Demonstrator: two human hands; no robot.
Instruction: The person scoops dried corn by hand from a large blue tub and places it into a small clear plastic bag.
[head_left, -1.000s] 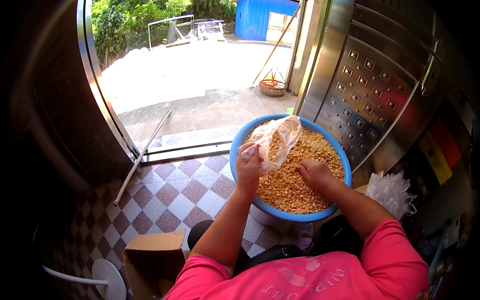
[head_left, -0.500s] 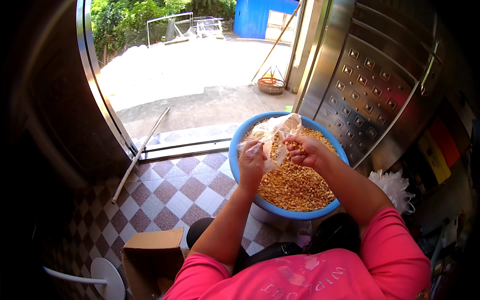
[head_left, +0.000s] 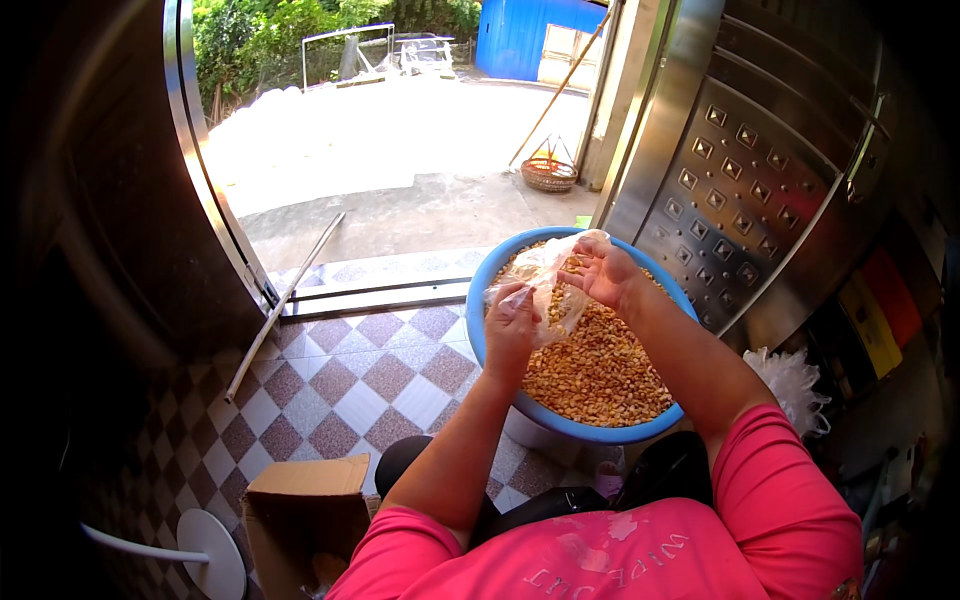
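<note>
A wide blue basin (head_left: 600, 434) full of yellow-orange corn kernels (head_left: 600, 375) stands in front of me. Over the kernels my left hand (head_left: 512, 318) pinches the near left edge of a clear plastic bag (head_left: 560, 310), which has some kernels in it. At the bag's mouth my right hand (head_left: 606, 272) is opened, palm turned up and fingers stretched to the left. A few kernels show by its fingertips; whether any still lie on the palm is hard to make out.
An open cardboard box (head_left: 305, 500) sits on the tiled floor at lower left, beside a white round-based stand (head_left: 212, 555). A pole (head_left: 285, 305) lies across the doorway sill. A studded metal door (head_left: 740, 190) is at right, a wicker basket (head_left: 549, 175) outside.
My right hand has moved up to the bag's mouth and its curled fingers have opened out. My left hand keeps its hold on the bag.
</note>
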